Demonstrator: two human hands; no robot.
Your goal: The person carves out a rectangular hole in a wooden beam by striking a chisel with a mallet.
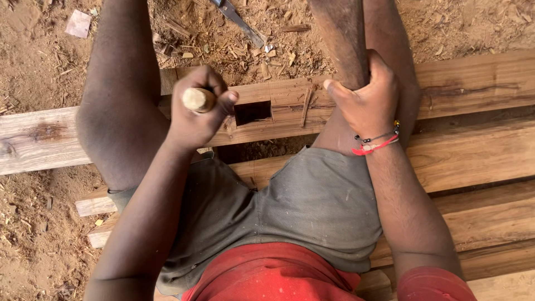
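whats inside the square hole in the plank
The hole in the plank shows only dark shadow; its bottom cannot be seen. The left hand with a wooden handle covers its left edge.

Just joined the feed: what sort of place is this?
Likely an outdoor woodworking spot: rough planks on bare dirt, wood chips scattered about, and a square mortise cut in a plank beside the left hand gripping a wooden handle.
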